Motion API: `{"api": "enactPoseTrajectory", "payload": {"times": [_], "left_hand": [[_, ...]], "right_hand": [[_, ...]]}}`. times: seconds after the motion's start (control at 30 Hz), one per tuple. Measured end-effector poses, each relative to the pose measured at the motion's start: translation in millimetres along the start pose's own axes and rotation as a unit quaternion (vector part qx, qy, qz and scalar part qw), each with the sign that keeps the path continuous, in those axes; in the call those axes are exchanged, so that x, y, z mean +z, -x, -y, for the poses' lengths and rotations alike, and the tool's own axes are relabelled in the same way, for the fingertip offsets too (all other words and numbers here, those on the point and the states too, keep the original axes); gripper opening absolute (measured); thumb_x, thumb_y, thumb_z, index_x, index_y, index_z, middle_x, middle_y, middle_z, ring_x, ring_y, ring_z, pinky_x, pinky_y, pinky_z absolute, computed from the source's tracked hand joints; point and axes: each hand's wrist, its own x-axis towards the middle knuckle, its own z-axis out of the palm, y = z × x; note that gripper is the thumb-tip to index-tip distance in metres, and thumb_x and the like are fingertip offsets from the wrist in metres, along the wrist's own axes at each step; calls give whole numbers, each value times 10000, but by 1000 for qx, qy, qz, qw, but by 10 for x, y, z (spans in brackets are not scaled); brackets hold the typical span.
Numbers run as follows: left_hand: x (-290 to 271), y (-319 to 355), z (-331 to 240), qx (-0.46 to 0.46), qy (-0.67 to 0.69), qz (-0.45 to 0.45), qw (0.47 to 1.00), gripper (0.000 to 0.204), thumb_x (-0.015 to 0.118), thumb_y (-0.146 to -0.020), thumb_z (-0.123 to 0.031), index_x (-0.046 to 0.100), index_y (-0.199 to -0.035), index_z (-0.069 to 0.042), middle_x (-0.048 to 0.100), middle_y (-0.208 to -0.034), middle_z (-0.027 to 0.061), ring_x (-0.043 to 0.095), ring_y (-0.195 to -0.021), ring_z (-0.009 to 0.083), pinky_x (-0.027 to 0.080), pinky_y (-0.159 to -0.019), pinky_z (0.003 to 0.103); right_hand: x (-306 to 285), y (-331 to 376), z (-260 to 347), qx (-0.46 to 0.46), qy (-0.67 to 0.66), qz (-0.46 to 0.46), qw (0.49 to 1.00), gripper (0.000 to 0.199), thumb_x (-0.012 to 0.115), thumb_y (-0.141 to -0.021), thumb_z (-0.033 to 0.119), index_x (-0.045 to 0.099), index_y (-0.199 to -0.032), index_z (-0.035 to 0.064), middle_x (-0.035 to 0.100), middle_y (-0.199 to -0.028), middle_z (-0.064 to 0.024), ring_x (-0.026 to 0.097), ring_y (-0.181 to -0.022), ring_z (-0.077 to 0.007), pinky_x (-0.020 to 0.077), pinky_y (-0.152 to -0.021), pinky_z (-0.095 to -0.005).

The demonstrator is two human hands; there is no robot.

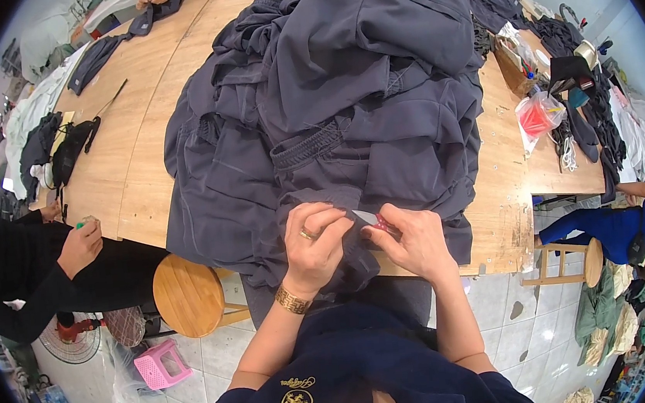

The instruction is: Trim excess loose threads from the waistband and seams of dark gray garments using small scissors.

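Note:
A big heap of dark grey-blue garments [344,98] covers the wooden table [505,207] in front of me. My left hand [312,243], with a ring and a gold bracelet, pinches a fold of the nearest garment [263,230] at the table's front edge. My right hand [413,241] holds a small red-handled thread snipper [371,220], its metal tip pointing left toward the pinched fabric. Both hands touch the cloth and almost meet.
A person in black sits at my left beside a round wooden stool [186,296], holding a small green thing. Another person in blue sits at the right. A red bag [538,115] and boxes lie at the table's right side. A pink plastic stool [162,364] stands on the tiled floor.

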Motion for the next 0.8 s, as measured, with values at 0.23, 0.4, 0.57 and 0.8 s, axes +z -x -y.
{"api": "enactPoseTrajectory", "payload": {"times": [0.23,0.4,0.57,0.8], "left_hand": [[4,-16,-1,49,21,13,998,197,666,-591,-1,671,-781,-55,649,-893,28,597,-862,235,495,-731,373],[-106,85,-90,80,55,76,992,168,649,-662,-81,678,-827,-60,654,-895,36,592,-887,225,484,-744,371],[-28,204,-130,95,94,56,989,164,616,-711,-98,662,-858,-42,634,-938,53,586,-933,237,484,-791,371],[-101,-54,-208,-156,85,21,984,407,654,-763,-36,536,-1152,-40,571,-1056,109,593,-932,289,496,-788,338]], "right_hand": [[66,-111,-137,152,-213,-55,964,295,678,-842,252,498,-784,25,454,-536,-23,420,-468,-129,348,-474,-271],[250,-238,-102,157,-389,-36,907,183,709,-798,108,626,-910,-11,423,-615,93,305,-547,0,251,-476,-178],[199,-229,-142,172,-370,-54,911,66,618,-834,3,594,-775,-14,565,-705,25,481,-668,-30,387,-594,-188],[401,-150,-219,170,-465,-142,857,189,613,-873,71,464,-758,63,408,-618,53,361,-513,-24,255,-460,-177]]}}
